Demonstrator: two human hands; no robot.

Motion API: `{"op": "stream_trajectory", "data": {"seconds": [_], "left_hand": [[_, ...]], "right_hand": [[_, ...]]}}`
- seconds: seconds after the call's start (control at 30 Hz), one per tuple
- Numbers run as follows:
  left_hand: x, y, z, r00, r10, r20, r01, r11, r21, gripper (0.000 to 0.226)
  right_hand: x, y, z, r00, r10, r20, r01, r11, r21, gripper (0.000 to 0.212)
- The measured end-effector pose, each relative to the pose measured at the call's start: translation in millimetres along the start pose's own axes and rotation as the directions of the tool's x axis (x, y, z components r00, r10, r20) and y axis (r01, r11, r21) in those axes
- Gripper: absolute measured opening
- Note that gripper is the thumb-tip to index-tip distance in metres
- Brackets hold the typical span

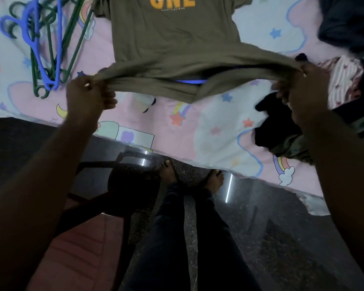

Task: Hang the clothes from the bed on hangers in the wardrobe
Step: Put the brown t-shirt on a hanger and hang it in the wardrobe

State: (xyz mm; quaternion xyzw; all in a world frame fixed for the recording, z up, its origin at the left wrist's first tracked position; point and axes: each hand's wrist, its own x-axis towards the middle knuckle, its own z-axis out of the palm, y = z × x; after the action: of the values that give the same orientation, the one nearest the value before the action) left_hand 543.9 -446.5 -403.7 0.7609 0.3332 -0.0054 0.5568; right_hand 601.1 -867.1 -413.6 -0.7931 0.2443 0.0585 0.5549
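The olive-brown T-shirt [172,49] lies front side up on the bed [208,131]. Its orange printed lettering is at the far edge of view and its hem is towards the near side. The hem is lifted off the sheet and stretched wide between both hands.

The left hand [86,95] is at the left end of the hem. Its grip is closed, with the fingers curled round a bunch of the fabric. The right hand [296,91] is at the right end of the hem. Its grip is likewise closed on the cloth, with the fingers wrapped under the edge.

Inside the hem opening, between the two hands, a short length of a blue hanger bar [190,81] shows. The rest of that hanger is hidden by the shirt.

A loose heap of spare hangers [48,45], green and blue, lies on the bed at the far left, well apart from the shirt.

On the right of the bed is a pile of other clothes. A black garment [275,122] lies just beside the right hand. A striped pink-and-white garment [343,80] lies to the right of that hand. A dark blue garment [349,22] lies at the far right corner.

The bed sheet is pink and white, printed with stars and rainbows.

On the near side, the person's bare feet [168,171] stand on the dark polished floor [271,227] against the bed's edge. A dark chair frame [118,185] stands near left of them.
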Motion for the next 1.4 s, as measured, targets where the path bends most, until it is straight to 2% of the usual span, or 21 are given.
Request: {"op": "stream_trajectory", "data": {"seconds": [0.07, 0.17, 0.3, 0.37, 0.47, 0.5, 0.53, 0.57, 0.63, 0.7, 0.73, 0.8, 0.87, 0.9, 0.97, 1.07, 1.13, 1.2, 1.27, 1.33, 1.4], "left_hand": [[-11, -19, -16, 0.99, -0.115, -0.078, 0.114, 0.993, -0.024, 0.011], [-28, -59, -32, 0.957, -0.273, -0.103, 0.275, 0.961, 0.01, 0.032], [-45, -94, -27, 0.971, -0.237, -0.003, 0.23, 0.936, 0.266, 0.055], [-45, -98, -19, 0.964, -0.265, 0.037, 0.243, 0.923, 0.297, 0.053], [-30, -86, -9, 0.936, -0.297, 0.19, 0.223, 0.916, 0.332, 0.042], [-24, -76, -7, 0.93, -0.267, 0.251, 0.187, 0.935, 0.302, 0.039], [-19, -62, -5, 0.94, -0.211, 0.267, 0.15, 0.961, 0.232, 0.039], [-15, -45, -4, 0.962, -0.147, 0.228, 0.122, 0.985, 0.121, 0.04], [-13, -11, -7, 0.996, -0.052, 0.069, 0.062, 0.988, -0.14, 0.04], [-20, 4, -14, 0.997, -0.071, -0.034, 0.058, 0.953, -0.297, 0.037], [-28, -1, -18, 0.993, -0.11, -0.045, 0.091, 0.947, -0.309, 0.035], [-47, -27, -23, 0.979, -0.203, -0.006, 0.195, 0.95, -0.242, 0.032], [-66, -56, -27, 0.947, -0.313, 0.075, 0.322, 0.929, -0.182, 0.027], [-71, -67, -28, 0.923, -0.375, 0.089, 0.385, 0.902, -0.195, 0.026], [-71, -81, -25, 0.882, -0.466, 0.07, 0.471, 0.86, -0.196, 0.024], [-61, -86, -15, 0.866, -0.494, 0.077, 0.499, 0.864, -0.062, 0.018], [-51, -67, -9, 0.895, -0.437, 0.091, 0.442, 0.895, -0.048, 0.017], [-39, -38, -15, 0.947, -0.315, 0.061, 0.321, 0.93, -0.181, 0.016], [-29, -20, -29, 0.96, -0.277, -0.036, 0.245, 0.897, -0.367, 0.032], [-31, -28, -42, 0.928, -0.362, -0.091, 0.301, 0.869, -0.393, 0.033], [-48, -47, -45, 0.874, -0.475, -0.1, 0.425, 0.848, -0.316, 0.031]], "right_hand": [[-6, 30, -14, 0.992, 0.122, -0.042, -0.124, 0.99, -0.063, 0.027], [-25, 64, -27, 0.951, 0.31, 0.017, -0.309, 0.942, 0.132, 0.026], [-43, 84, -23, 0.944, 0.322, 0.076, -0.331, 0.919, 0.212, 0.027], [-41, 89, -12, 0.927, 0.36, 0.103, -0.373, 0.915, 0.156, 0.026], [-30, 76, 10, 0.905, 0.376, 0.201, -0.37, 0.926, -0.07, 0.025], [-24, 64, 17, 0.903, 0.354, 0.244, -0.339, 0.935, -0.102, 0.025], [-18, 50, 22, 0.905, 0.312, 0.288, -0.311, 0.949, -0.051, 0.025], [-13, 34, 26, 0.918, 0.259, 0.3, -0.292, 0.954, 0.072, 0.026], [-4, 8, 23, 0.951, 0.177, 0.255, -0.269, 0.88, 0.392, 0.03], [-7, 6, 12, 0.962, 0.145, 0.231, -0.25, 0.806, 0.536, 0.03], [-12, 17, 8, 0.958, 0.164, 0.237, -0.267, 0.812, 0.518, 0.026], [-28, 45, 3, 0.931, 0.309, 0.196, -0.358, 0.881, 0.309, 0.025], [-43, 65, 1, 0.905, 0.42, 0.058, -0.424, 0.903, 0.072, 0.025], [-49, 69, 1, 0.904, 0.426, 0.04, -0.427, 0.904, 0.029, 0.023], [-55, 69, 2, 0.904, 0.404, 0.137, -0.409, 0.912, 0.011, 0.012], [-55, 52, 4, 0.854, 0.433, 0.288, -0.4, 0.901, -0.169, 0.011], [-46, 31, 4, 0.881, 0.348, 0.32, -0.257, 0.921, -0.294, 0.005], [-34, 5, -3, 0.976, 0.086, 0.202, -0.026, 0.958, -0.284, 0.01], [-27, -10, -14, 0.998, -0.065, -0.008, 0.062, 0.985, -0.162, 0.016], [-31, 2, -26, 0.989, 0.012, -0.144, -0.021, 0.998, -0.059, 0.02], [-47, 32, -31, 0.957, 0.234, -0.173, -0.226, 0.972, 0.06, 0.025]]}}
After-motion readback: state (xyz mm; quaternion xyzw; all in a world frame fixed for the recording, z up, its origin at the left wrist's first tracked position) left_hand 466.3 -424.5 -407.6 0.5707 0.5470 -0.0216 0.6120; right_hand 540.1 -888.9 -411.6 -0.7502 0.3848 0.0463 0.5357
